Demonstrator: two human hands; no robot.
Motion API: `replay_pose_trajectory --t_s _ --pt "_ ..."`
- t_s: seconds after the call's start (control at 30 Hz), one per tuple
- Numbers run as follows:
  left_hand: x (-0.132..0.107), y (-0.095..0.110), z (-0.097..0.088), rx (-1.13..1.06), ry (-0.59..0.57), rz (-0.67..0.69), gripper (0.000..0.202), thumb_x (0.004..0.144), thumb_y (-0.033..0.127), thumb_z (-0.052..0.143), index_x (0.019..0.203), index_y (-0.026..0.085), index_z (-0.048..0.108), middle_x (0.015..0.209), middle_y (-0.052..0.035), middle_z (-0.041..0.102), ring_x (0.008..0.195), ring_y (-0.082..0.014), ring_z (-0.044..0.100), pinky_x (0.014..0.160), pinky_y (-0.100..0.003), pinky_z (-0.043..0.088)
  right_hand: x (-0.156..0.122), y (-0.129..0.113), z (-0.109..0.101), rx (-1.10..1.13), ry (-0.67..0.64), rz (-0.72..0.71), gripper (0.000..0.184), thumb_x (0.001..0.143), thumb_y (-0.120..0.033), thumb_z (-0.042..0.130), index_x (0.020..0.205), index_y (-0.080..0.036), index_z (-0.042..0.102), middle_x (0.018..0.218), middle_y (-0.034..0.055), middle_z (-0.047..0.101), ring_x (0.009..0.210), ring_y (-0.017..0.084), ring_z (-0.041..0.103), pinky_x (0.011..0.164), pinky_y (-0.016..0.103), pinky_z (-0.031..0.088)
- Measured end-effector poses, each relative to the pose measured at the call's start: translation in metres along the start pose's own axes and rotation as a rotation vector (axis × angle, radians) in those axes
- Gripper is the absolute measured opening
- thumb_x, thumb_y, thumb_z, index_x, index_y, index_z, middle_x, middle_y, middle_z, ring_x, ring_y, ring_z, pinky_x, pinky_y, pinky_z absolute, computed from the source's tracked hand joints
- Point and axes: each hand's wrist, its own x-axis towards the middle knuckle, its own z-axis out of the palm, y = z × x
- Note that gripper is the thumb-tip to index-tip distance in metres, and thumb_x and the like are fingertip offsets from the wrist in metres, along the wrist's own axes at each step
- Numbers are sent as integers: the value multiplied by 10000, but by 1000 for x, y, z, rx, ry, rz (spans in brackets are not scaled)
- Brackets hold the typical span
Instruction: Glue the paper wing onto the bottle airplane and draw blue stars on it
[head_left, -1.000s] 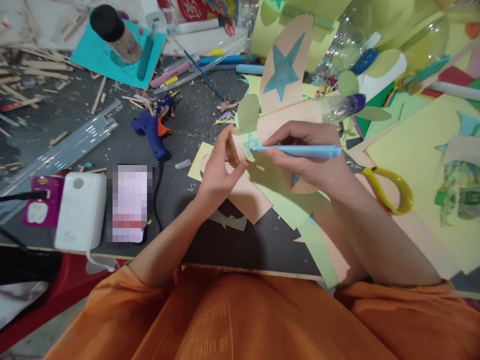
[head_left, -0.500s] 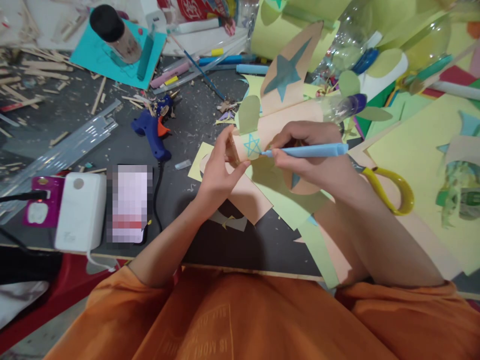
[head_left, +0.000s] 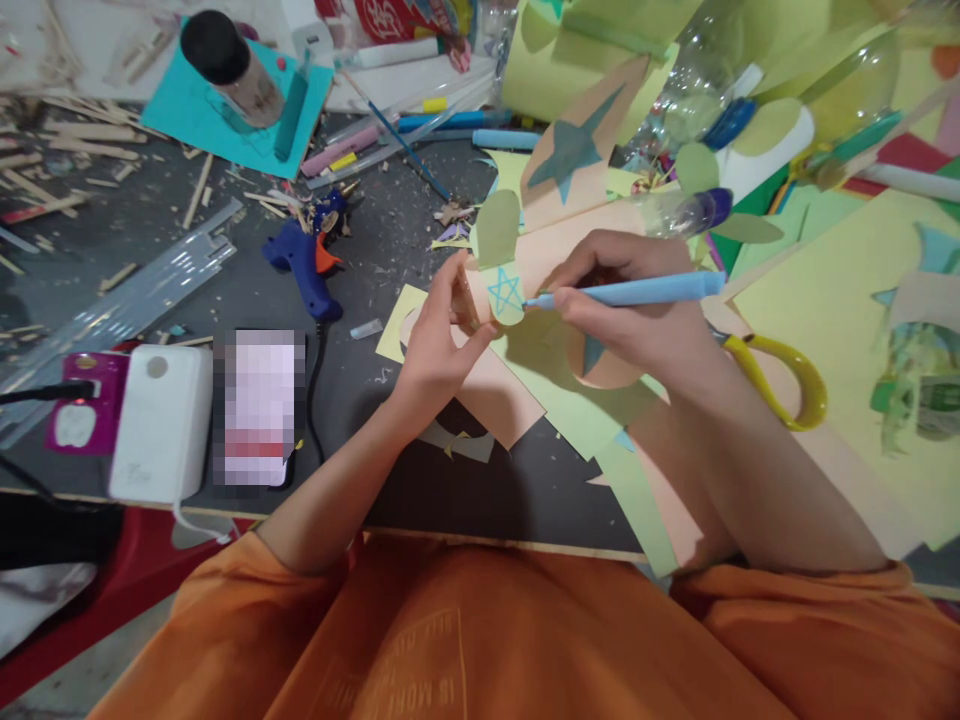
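Note:
My left hand (head_left: 444,345) grips the near end of a paper-covered plastic bottle (head_left: 551,247) between thumb and fingers. The bottle lies on its side, wrapped in peach paper, with its purple cap (head_left: 712,208) pointing right. A peach wing (head_left: 576,150) bearing a grey-blue star stands up from it. Near my left thumb, a pale green tab (head_left: 496,310) carries a star outline in blue ink. My right hand (head_left: 626,290) is closed around a light blue marker (head_left: 652,289), its tip at the tab's right edge; I cannot tell whether it touches.
Left of my hands lie a blue glue gun (head_left: 304,262), clear glue sticks (head_left: 142,300), a phone (head_left: 259,410) and a white power bank (head_left: 161,425). Yellow-handled scissors (head_left: 810,385) rest on paper sheets at right. Wood scraps (head_left: 82,140) litter the far left.
My right hand and the marker have shifted slightly right and up, the tip moving toward the tab's edge. My left hand and the bottle stay nearly still.

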Motion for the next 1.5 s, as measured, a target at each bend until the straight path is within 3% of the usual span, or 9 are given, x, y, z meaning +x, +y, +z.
replay_pose_trajectory --t_s 0.17,0.33,0.5,0.63,0.87,1.17,1.5 --pt "0 3 0 -4 -2 -27 827 965 668 571 1625 395 153 1703 -124 368 1507 -379 471 1106 -511 533 3 5 -1 144 69 -24 234 816 -341 784 670 -266 618 608 -20 625 530 153 537 497 307 403" --pt "0 2 -1 -9 2 -4 824 958 667 584 1617 375 184 1696 -136 378 1500 -382 478 1041 -472 570 3 2 0 125 70 -39 278 847 -424 806 681 -261 653 624 -29 637 534 137 545 518 299 412" --pt "0 7 1 37 -22 23 787 962 641 586 1601 342 238 1646 -120 461 1492 -354 495 1162 -483 486 2 -6 -2 77 122 -54 341 860 -551 793 696 -265 705 644 -6 680 552 153 565 542 327 438" --pt "0 11 2 55 -48 24 791 958 628 595 1605 340 242 1655 -108 455 1472 -344 519 1153 -465 488 3 -7 -6 98 87 -46 298 839 -519 828 724 -259 738 708 9 746 644 169 656 579 322 496" --pt "-2 10 4 71 -59 11 794 971 604 583 1621 342 210 1679 -104 426 1466 -345 521 1161 -476 478 3 -3 -8 -31 86 2 265 867 -419 806 681 -267 694 675 14 699 617 173 602 541 325 477" --pt "-1 7 4 55 -64 39 794 972 656 552 1613 354 195 1666 -100 437 1490 -346 497 1185 -487 456 0 -6 -4 -39 113 -33 202 836 -239 765 655 -277 686 645 -18 688 583 154 577 531 320 443" --pt "-1 11 3 62 -68 33 783 974 630 567 1608 353 199 1664 -96 448 1492 -338 496 1200 -484 445 0 -5 -6 -67 85 -24 241 887 -314 756 659 -269 690 670 -1 688 612 174 596 557 329 471"
